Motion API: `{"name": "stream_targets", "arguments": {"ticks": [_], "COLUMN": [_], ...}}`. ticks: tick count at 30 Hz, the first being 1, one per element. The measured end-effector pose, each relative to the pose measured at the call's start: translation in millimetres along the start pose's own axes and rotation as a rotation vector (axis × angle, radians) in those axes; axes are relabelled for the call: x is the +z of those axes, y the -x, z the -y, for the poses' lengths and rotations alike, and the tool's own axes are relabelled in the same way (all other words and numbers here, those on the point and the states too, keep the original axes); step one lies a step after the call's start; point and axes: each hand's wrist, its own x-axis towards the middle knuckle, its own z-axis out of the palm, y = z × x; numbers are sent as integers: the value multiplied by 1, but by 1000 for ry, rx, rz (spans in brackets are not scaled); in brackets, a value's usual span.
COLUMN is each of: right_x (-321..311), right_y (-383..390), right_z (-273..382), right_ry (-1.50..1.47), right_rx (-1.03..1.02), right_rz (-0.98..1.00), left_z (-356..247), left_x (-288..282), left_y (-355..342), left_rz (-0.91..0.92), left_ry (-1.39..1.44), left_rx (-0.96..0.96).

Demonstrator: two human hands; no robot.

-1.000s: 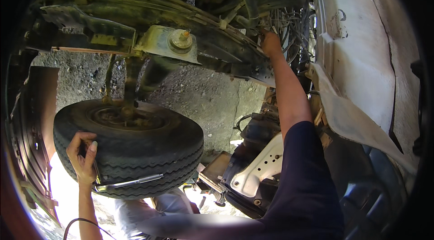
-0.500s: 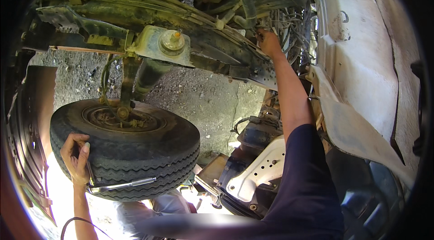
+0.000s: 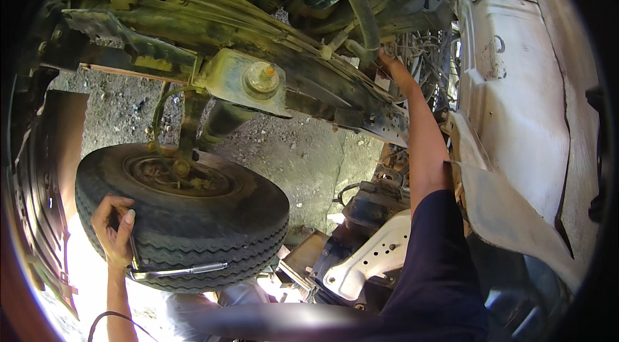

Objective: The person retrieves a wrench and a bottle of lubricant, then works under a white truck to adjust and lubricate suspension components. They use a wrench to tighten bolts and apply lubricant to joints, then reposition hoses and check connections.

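Note:
My left hand [image 3: 115,231], low at the left, is curled round the shaft end of a ratchet wrench [image 3: 179,271]. The wrench's silver handle points right across the tread of a big black tyre [image 3: 258,213]. Up at the truck's frame rail [image 3: 309,71], my right hand [image 3: 394,72] reaches in below the lower end of a grey hose [image 3: 358,16], close to a bundle of wires [image 3: 422,61]. Its fingers are bent inward and partly hidden; whatever they grip I cannot make out.
A bracket with a round mount [image 3: 262,81] sticks out from the rail above the tyre. A pale body panel [image 3: 516,90] stands along the right, with a bent flap [image 3: 509,200] below it. Beneath lie a perforated white bracket [image 3: 371,258] and gravelly ground [image 3: 290,142].
The whole view has shifted, so things sit slightly lower and further right. My right hand has moved a little closer to the hose's end. My left hand keeps its hold on the ratchet wrench.

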Motion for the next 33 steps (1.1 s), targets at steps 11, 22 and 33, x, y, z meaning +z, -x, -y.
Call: {"name": "stream_targets", "arguments": {"ticks": [11,22,33], "right_x": [-2,14,18], "right_y": [-5,17,26], "right_z": [9,67,8], "right_ry": [-15,1009,948], "right_rx": [-19,10,-226], "right_rz": [137,-206,-206], "left_z": [3,1,0], "left_x": [1,1,-2], "left_y": [-1,0,1], "left_rz": [-3,-2,1], "left_ry": [-16,4,23], "left_rx": [26,16,32]}}
